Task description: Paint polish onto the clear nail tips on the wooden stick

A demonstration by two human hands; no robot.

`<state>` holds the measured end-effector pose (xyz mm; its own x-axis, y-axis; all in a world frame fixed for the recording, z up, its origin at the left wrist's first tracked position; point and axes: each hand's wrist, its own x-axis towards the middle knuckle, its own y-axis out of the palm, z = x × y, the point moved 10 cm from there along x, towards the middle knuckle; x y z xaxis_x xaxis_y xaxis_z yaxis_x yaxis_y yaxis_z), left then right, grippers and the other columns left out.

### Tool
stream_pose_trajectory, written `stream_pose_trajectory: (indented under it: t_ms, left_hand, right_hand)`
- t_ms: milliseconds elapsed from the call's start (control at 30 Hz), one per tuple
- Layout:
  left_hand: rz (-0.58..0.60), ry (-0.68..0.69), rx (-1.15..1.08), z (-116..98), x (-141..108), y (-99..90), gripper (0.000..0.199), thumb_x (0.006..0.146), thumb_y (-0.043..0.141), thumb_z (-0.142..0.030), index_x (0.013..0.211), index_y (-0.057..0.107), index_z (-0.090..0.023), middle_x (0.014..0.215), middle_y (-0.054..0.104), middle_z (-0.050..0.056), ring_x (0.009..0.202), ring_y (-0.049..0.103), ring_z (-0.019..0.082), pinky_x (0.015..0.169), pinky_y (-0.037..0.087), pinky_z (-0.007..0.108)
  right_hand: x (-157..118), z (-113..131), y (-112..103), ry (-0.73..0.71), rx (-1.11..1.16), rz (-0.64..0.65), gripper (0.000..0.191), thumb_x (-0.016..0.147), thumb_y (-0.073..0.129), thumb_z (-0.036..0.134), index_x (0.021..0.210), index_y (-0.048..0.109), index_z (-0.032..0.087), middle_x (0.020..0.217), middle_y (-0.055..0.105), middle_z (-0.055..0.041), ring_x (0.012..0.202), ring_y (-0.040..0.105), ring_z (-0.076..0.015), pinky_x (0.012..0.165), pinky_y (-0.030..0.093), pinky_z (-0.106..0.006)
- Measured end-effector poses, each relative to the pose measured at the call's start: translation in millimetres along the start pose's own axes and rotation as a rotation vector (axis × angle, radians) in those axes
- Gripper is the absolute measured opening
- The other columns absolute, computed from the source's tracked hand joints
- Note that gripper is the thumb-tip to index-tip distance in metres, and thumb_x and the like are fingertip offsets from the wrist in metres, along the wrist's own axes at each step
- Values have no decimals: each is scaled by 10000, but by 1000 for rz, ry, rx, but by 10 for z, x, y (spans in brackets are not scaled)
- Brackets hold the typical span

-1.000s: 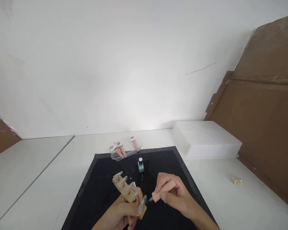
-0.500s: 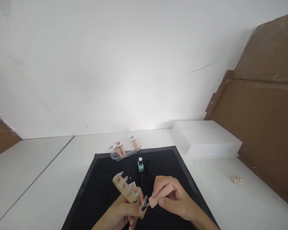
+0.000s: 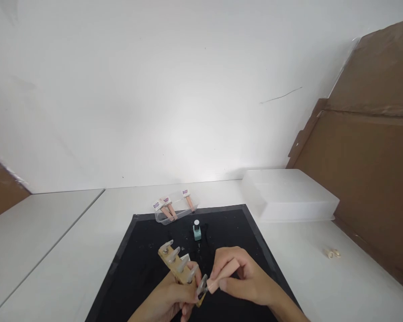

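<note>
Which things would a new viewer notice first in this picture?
Low in the centre, the left hand holds a wooden nail holder carrying clear false nails, and the right hand puts a pink-handled brush to the nearest one. Behind them a small teal bottle stands on the black mat.

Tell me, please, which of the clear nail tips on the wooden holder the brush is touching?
The nearest nail tip, at the holder's lower end beside the left hand; the right hand's brush meets it, others stand untouched.
</note>
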<state>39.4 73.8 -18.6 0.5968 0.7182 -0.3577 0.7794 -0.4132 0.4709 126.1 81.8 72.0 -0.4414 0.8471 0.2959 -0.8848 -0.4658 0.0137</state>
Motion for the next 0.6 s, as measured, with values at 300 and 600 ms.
stream_pose_trajectory:
  t_ms: [300, 600]
  left_hand:
    - [-15, 3, 22, -12, -3, -18, 132, 541, 631, -145, 574, 508, -178, 333, 398, -97, 257, 267, 21, 282, 261, 139]
    - [-1, 7, 15, -5, -3, -24, 129, 561, 635, -147, 604, 517, -179, 348, 412, -97, 268, 272, 25, 289, 269, 140]
  right_hand:
    - [19, -9, -185, -11, 100, -164, 131, 740, 640, 163, 638, 719, 183, 687, 597, -11, 558, 527, -109, 492, 374, -220]
    - [18, -70, -216, 55, 61, -230, 180, 752, 646, 205, 580, 685, 170, 702, 603, -18, 571, 534, -117, 505, 377, -231]
